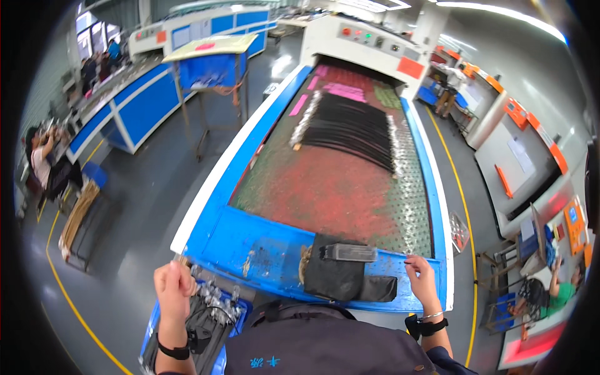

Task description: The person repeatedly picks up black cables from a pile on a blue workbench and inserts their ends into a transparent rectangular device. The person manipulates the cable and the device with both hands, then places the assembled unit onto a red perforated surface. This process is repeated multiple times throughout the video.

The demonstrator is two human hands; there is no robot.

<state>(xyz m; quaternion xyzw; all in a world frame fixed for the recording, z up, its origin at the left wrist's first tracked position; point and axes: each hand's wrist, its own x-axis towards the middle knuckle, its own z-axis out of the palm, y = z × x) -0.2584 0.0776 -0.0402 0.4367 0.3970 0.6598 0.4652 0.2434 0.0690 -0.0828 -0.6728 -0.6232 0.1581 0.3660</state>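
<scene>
My left hand (173,289) is curled shut at the near left corner of the blue conveyor frame (250,244), just above a blue bin (153,328) holding several black cables with clear plugs (215,300). Whether it grips a cable I cannot tell. My right hand (422,278) rests with bent fingers on the frame's near right edge and holds nothing. Between my hands a black cloth (337,278) with a small clear plastic block (350,252) lies on the frame. On the reddish perforated belt (319,187), further off, several black cables (350,128) lie in a row.
A white oven housing with buttons (369,37) closes the belt's far end. A blue-topped stand (209,62) and a blue workbench (131,100) are on the left, orange-trimmed machines (519,150) on the right. People sit at the far left (40,156) and lower right (559,287).
</scene>
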